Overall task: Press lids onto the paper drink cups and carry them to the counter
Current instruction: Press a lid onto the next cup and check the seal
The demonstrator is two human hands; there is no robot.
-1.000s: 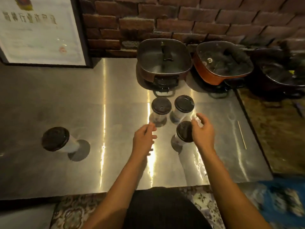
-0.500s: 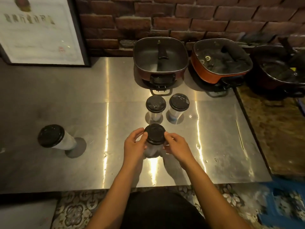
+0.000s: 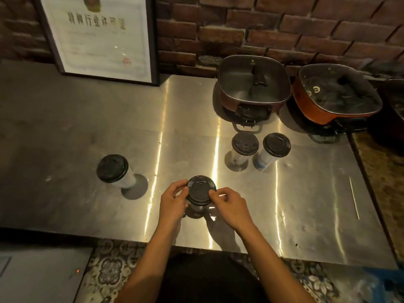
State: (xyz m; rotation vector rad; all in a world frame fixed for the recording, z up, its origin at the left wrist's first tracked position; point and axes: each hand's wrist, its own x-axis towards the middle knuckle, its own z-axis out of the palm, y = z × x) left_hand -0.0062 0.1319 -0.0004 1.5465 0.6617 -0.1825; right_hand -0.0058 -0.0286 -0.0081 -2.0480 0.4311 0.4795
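A paper cup with a black lid (image 3: 201, 190) stands near the front edge of the steel counter (image 3: 306, 204). My left hand (image 3: 173, 203) grips the lid's left rim and my right hand (image 3: 229, 204) grips its right rim, thumbs on top. Most of the cup's body is hidden by my hands. Two more lidded cups (image 3: 244, 144) (image 3: 276, 145) stand side by side further back. Alone at the left stands another lidded cup (image 3: 112, 169).
Two lidded electric hotpots (image 3: 253, 86) (image 3: 336, 95) sit at the back against the brick wall, a third at the right edge. A framed certificate (image 3: 98, 36) leans at the back left. A thin stick (image 3: 354, 197) lies at the right.
My hands closed on the near cup and slid it left and toward me. The camera has swung left, so everything sits further right in view.
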